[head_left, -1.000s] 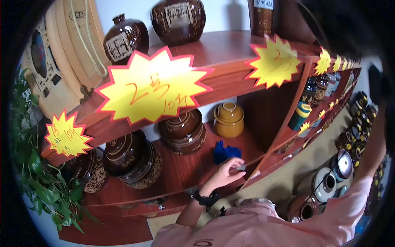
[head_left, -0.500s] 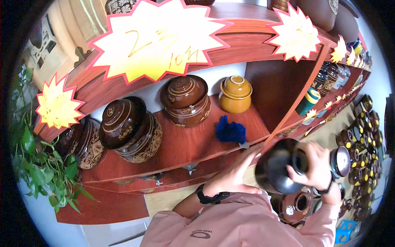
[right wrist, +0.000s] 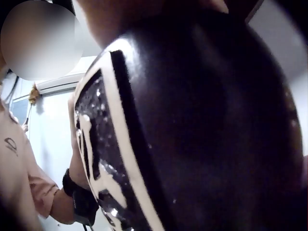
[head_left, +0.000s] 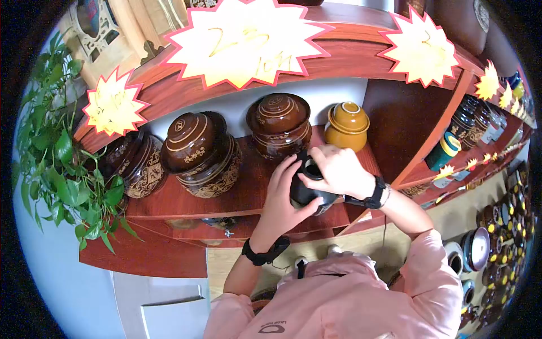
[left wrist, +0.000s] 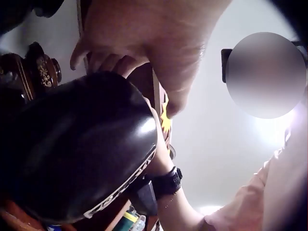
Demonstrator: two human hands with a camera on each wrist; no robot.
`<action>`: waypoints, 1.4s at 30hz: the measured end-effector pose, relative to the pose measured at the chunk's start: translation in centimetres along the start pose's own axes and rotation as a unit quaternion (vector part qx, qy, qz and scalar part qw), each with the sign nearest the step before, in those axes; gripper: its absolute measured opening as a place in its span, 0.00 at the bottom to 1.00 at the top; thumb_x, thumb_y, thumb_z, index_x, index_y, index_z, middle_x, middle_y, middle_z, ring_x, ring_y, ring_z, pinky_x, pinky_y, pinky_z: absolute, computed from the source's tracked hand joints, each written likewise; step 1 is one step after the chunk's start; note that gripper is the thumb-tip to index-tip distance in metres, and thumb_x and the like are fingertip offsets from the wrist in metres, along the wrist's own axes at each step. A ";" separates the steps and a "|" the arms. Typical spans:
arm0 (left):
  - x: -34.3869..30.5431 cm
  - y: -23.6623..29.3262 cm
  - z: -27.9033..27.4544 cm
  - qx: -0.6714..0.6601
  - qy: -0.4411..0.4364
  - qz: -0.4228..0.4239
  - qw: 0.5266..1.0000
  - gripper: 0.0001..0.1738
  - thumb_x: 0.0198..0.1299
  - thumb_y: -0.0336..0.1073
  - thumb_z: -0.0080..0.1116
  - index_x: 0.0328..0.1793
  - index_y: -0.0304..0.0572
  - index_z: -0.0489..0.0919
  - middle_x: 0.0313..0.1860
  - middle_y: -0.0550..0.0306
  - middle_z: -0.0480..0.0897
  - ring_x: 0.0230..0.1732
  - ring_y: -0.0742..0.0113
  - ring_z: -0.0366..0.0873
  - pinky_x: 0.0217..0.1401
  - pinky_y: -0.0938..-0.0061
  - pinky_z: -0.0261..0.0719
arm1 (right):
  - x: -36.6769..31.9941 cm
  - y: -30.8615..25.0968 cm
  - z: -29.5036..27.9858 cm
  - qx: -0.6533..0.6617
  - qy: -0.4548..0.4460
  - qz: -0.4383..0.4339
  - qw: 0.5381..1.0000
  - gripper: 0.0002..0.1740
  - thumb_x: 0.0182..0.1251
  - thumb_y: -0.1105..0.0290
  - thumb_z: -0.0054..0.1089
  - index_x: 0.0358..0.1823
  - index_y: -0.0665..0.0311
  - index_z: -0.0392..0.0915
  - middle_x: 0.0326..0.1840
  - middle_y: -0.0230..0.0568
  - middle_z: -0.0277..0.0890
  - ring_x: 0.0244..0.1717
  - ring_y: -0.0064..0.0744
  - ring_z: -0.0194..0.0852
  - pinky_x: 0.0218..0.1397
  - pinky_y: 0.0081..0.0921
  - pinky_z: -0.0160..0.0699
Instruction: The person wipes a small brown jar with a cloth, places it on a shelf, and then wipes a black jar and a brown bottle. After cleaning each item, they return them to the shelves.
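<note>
Gripping the dark jar (head_left: 298,193) near its mouth, R hand (head_left: 345,172) has fingers and thumb curled round the neck; L hand (head_left: 283,195) lies along the jar's side, fingers fairly straight, thumb out. Jar is at the shelf (head_left: 252,183) front; can't tell if its base is resting. R wrist view shows its label (right wrist: 108,144): pale border, thick pale strokes, cut off, can't be read. From the jar in head view, big star tag (head_left: 243,48) at 11 o'clock reads "2" plus a washed-out scrawl, w/ "10" lower down; smaller star tag (head_left: 423,51) at 1 and pale star tag (head_left: 114,104) at 10 are too bleached. Shirt (head_left: 339,305) at 6 has an oval logo, lettering too small. Yellow pot (head_left: 347,133) is just behind at 1, brown lidded pot (head_left: 279,127) just behind at 11; 2 more brown pots (head_left: 197,147) at approx 9–10, leafy plant (head_left: 65,161) past them at 9. Green container (head_left: 443,151) w/ yellow lid at 2–3, floor jars (head_left: 477,248) at approx 4. Vs. 0.5 s ago: jar is now over by the yellow pot, was farther toward 4 in R hand, L hand apart; now both hands are at it.
</note>
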State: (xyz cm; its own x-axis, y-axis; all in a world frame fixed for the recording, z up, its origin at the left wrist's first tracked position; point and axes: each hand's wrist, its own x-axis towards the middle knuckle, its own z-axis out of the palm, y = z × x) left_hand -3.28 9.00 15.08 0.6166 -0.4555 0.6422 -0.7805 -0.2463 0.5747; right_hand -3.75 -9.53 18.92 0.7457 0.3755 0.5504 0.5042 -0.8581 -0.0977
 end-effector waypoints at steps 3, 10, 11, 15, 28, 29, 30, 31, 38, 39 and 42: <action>0.2 -1.5 1.2 0.019 0.012 -0.028 0.999 0.44 0.44 0.40 0.72 0.66 0.32 0.64 0.65 0.37 0.67 0.66 0.40 0.66 0.69 0.54 0.64 | 0.7 0.4 1.5 0.006 -0.032 -0.005 0.999 0.29 0.58 0.44 0.60 0.36 0.69 0.71 0.25 0.53 0.74 0.27 0.52 0.77 0.29 0.40 0.76; 0.9 -3.5 2.9 0.051 0.012 -0.074 0.996 0.46 0.41 0.40 0.74 0.66 0.33 0.65 0.63 0.38 0.69 0.64 0.43 0.68 0.68 0.58 0.64 | 1.7 1.7 2.9 0.069 -0.053 -0.001 0.996 0.26 0.52 0.49 0.64 0.31 0.69 0.72 0.26 0.57 0.77 0.27 0.56 0.78 0.29 0.44 0.78; 0.9 -3.8 3.2 0.065 0.011 -0.075 0.995 0.46 0.40 0.40 0.74 0.65 0.33 0.65 0.62 0.38 0.69 0.64 0.43 0.68 0.68 0.58 0.64 | 1.8 1.8 2.9 0.079 -0.052 -0.004 0.995 0.26 0.52 0.49 0.64 0.30 0.70 0.72 0.27 0.57 0.77 0.27 0.56 0.78 0.30 0.44 0.78; 1.0 -4.7 3.9 0.085 0.025 -0.099 0.991 0.45 0.40 0.45 0.74 0.63 0.31 0.66 0.61 0.37 0.71 0.63 0.40 0.68 0.67 0.53 0.66 | 2.1 2.6 3.5 0.116 -0.043 -0.001 0.992 0.25 0.49 0.51 0.65 0.30 0.70 0.73 0.28 0.57 0.78 0.29 0.56 0.79 0.32 0.44 0.78; 1.5 -4.0 4.1 0.082 0.044 -0.159 0.983 0.36 0.43 0.42 0.75 0.57 0.33 0.72 0.56 0.42 0.76 0.58 0.44 0.72 0.63 0.57 0.68 | -1.6 6.6 3.1 0.479 -0.049 0.089 0.872 0.28 0.58 0.67 0.67 0.60 0.64 0.70 0.38 0.32 0.70 0.31 0.19 0.63 0.37 0.17 0.68; 1.7 -4.2 4.2 0.077 0.049 -0.160 0.983 0.35 0.43 0.42 0.74 0.56 0.33 0.73 0.55 0.43 0.76 0.57 0.45 0.73 0.63 0.58 0.68 | -2.7 7.4 3.9 0.491 -0.009 0.127 0.862 0.26 0.57 0.72 0.63 0.59 0.65 0.72 0.40 0.37 0.72 0.36 0.28 0.69 0.43 0.23 0.71; 2.0 -4.4 4.3 0.071 0.054 -0.162 0.983 0.34 0.44 0.41 0.74 0.55 0.33 0.73 0.54 0.43 0.77 0.57 0.46 0.73 0.63 0.58 0.69 | -3.9 8.5 5.0 0.385 0.024 0.120 0.915 0.26 0.56 0.71 0.63 0.58 0.65 0.72 0.42 0.41 0.73 0.41 0.37 0.70 0.48 0.29 0.71; 2.1 -4.5 4.4 0.066 0.060 -0.166 0.982 0.33 0.44 0.41 0.74 0.54 0.32 0.74 0.52 0.44 0.78 0.56 0.46 0.74 0.63 0.59 0.69 | -5.1 9.2 5.8 0.274 0.056 0.112 0.954 0.26 0.55 0.70 0.62 0.57 0.64 0.72 0.44 0.46 0.75 0.46 0.46 0.72 0.52 0.35 0.72; 3.1 -3.2 4.8 0.046 0.068 -0.185 0.979 0.27 0.43 0.35 0.75 0.51 0.36 0.78 0.47 0.47 0.81 0.48 0.54 0.80 0.53 0.66 0.77 | -10.9 8.6 11.3 0.066 -0.062 0.111 0.990 0.33 0.59 0.62 0.61 0.67 0.56 0.67 0.69 0.49 0.63 0.72 0.49 0.56 0.72 0.46 0.55; 3.2 -3.0 4.8 0.056 0.076 -0.184 0.978 0.26 0.43 0.34 0.75 0.50 0.36 0.79 0.46 0.48 0.82 0.47 0.57 0.81 0.52 0.68 0.78 | -11.3 8.8 12.1 0.067 -0.045 0.111 0.991 0.31 0.61 0.63 0.60 0.67 0.56 0.67 0.68 0.49 0.63 0.71 0.49 0.57 0.71 0.46 0.55; 3.2 -2.5 5.2 0.080 0.101 -0.185 0.974 0.24 0.43 0.30 0.75 0.49 0.36 0.81 0.44 0.51 0.84 0.44 0.64 0.82 0.50 0.72 0.78 | -12.4 9.4 12.8 0.172 0.007 0.189 0.967 0.24 0.63 0.74 0.55 0.63 0.62 0.71 0.64 0.52 0.68 0.67 0.51 0.63 0.70 0.40 0.60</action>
State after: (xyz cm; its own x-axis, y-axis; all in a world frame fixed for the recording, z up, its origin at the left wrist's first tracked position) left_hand 0.06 3.74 13.09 0.8539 -0.1375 0.5020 -0.4975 -0.4986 0.7098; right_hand -2.66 -17.71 0.57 0.9001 0.0521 0.4325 0.3142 -0.7653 -0.5617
